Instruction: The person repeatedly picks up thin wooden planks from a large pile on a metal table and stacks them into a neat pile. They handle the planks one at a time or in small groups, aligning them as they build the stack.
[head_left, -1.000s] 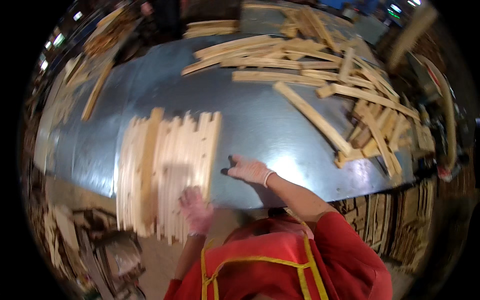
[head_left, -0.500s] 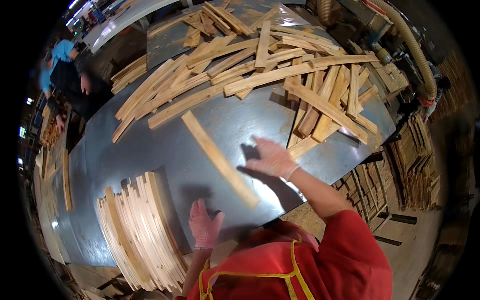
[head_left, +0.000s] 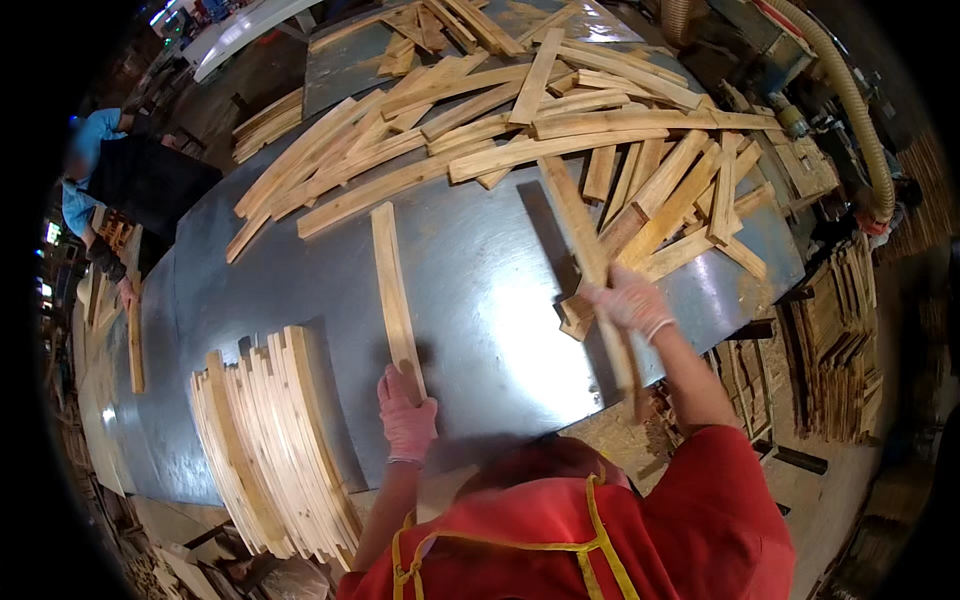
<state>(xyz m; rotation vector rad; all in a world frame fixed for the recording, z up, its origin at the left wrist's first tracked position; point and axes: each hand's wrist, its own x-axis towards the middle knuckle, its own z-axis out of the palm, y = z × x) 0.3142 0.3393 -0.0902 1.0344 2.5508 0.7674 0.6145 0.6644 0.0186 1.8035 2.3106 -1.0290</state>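
My left hand point(head_left: 407, 418), in a pale pink glove, grips the near end of a single wooden board point(head_left: 393, 280) between thumb and fingers. That board lies on the dark metal tabletop point(head_left: 480, 260), pointing away from me. At the right, my gloved right hand point(head_left: 632, 302) is closed round another wooden board point(head_left: 575, 210), raised at a slant over the table. Its near end is blurred and passes the table's front edge. A neat row of pale boards point(head_left: 265, 440) sits side by side to the left of my left hand.
A loose heap of boards point(head_left: 540, 150) covers the table's far side, with more boards lying to the right. Beyond the left edge stands a person in a blue shirt point(head_left: 95, 140). A ribbed hose point(head_left: 850, 90) hangs at the right, above stacked wood point(head_left: 830, 340).
My right hand has moved right and taken hold of a board, swinging it off the heap. The single board has turned straighter, and my left hand now grips its near end.
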